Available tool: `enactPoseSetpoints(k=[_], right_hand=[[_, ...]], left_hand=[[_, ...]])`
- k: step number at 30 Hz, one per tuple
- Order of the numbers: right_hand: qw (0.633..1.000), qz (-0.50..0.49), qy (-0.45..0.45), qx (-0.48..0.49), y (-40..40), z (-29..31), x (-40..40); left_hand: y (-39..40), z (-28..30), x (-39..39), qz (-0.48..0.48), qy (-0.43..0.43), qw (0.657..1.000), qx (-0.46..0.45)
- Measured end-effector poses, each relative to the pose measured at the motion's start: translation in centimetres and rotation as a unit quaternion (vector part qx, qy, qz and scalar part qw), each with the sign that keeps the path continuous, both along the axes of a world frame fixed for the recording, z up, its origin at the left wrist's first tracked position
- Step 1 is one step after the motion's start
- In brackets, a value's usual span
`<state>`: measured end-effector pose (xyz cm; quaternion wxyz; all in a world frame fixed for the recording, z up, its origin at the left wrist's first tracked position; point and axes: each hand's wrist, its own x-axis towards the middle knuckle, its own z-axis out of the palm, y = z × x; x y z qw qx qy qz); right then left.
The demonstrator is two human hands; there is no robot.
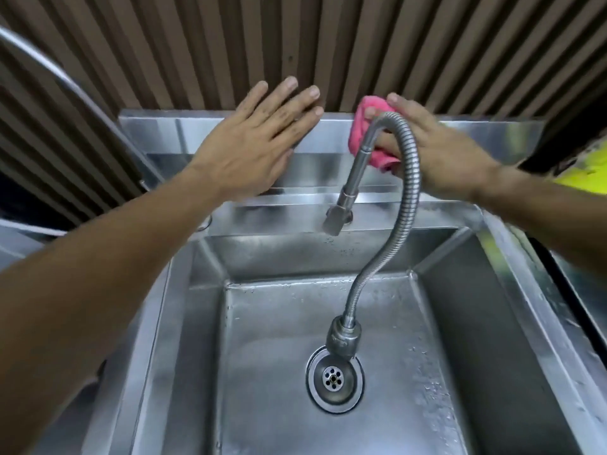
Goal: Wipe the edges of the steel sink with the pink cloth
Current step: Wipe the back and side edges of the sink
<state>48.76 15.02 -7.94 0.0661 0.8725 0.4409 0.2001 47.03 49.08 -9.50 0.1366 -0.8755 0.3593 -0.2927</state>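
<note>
The steel sink (512, 257) fills the lower view, with a raised steel backsplash (157, 133) at its far edge. My right hand (437, 149) presses the pink cloth (361, 126) against the backsplash's top edge, right of centre. Its fingers lie over the cloth, partly hidden behind the faucet hose. My left hand (262, 136) rests flat against the backsplash to the left of the cloth, fingers spread, holding nothing.
A flexible steel faucet hose (410, 192) arcs up over the basin in front of my right hand, its nozzle (335, 221) pointing down. The drain (333, 377) sits in the basin floor. A brown corrugated wall (328, 44) rises behind the sink.
</note>
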Motion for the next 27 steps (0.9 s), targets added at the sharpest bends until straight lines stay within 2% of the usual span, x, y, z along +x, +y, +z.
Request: enactPoseSetpoints(k=[1, 3, 4, 6, 7, 8, 11, 12, 13, 15, 16, 17, 18, 21, 22, 24, 27], right_hand=[[0.993, -0.049, 0.031, 0.099, 1.0, -1.5, -1.0], [0.951, -0.124, 0.029, 0.281, 4.2, -4.5, -2.9], [0.914, -0.170, 0.024, 0.367, 5.8, -5.4, -3.6], [0.795, -0.274, 0.029, 0.540, 8.5, -5.5, -4.0], [0.744, -0.303, 0.033, 0.595, 9.7, -5.3, -4.2], [0.720, -0.314, 0.035, 0.618, 10.6, -5.3, -4.3], [0.754, -0.318, 0.020, 0.575, 8.8, -5.4, -3.9], [0.737, -0.331, 0.002, 0.589, 6.5, -5.4, -3.1], [0.696, -0.359, -0.026, 0.622, 3.8, -5.3, -2.0], [0.587, -0.426, -0.071, 0.685, -1.3, -4.8, -0.2], [0.562, -0.440, -0.073, 0.697, -2.3, -4.3, 0.2], [0.559, -0.440, -0.061, 0.700, -1.9, -4.0, 0.1], [0.573, -0.432, -0.047, 0.695, -0.4, -4.3, -0.4], [0.664, -0.375, -0.024, 0.647, 4.7, -6.4, -3.3], [0.675, -0.366, -0.030, 0.639, 4.6, -6.8, -3.2], [0.641, -0.392, -0.055, 0.658, 1.4, -6.4, -1.3], [0.532, -0.449, -0.111, 0.710, -2.5, -5.2, 0.8]], left_hand=[[-0.6, 0.5, 0.9, -0.032, -0.007, 0.999, 0.015], [-2.0, 0.9, 2.5, -0.080, -0.043, 0.994, 0.057], [-2.4, 1.2, 3.2, -0.099, -0.041, 0.992, 0.062], [-3.1, 1.6, 4.0, -0.125, -0.040, 0.988, 0.081], [-3.3, 1.7, 4.2, -0.134, -0.037, 0.986, 0.086], [-3.5, 1.8, 4.4, -0.141, -0.029, 0.985, 0.089], [-5.6, 1.9, 4.7, -0.182, -0.003, 0.978, 0.101], [-6.6, 2.0, 5.1, -0.199, 0.011, 0.974, 0.109], [-7.7, 2.2, 5.5, -0.214, 0.021, 0.970, 0.116], [-9.8, 2.5, 6.5, -0.240, 0.025, 0.961, 0.138], [-10.7, 2.6, 7.0, -0.252, 0.028, 0.955, 0.152], [-11.4, 2.7, 7.3, -0.264, 0.032, 0.951, 0.160], [-11.9, 2.7, 7.7, -0.274, 0.034, 0.947, 0.166], [-12.5, 2.5, 8.3, -0.292, 0.021, 0.940, 0.176], [-12.7, 2.6, 8.5, -0.297, 0.010, 0.937, 0.182], [-13.4, 2.7, 8.7, -0.305, -0.002, 0.932, 0.195], [-13.7, 2.8, 8.5, -0.295, -0.001, 0.931, 0.214]])
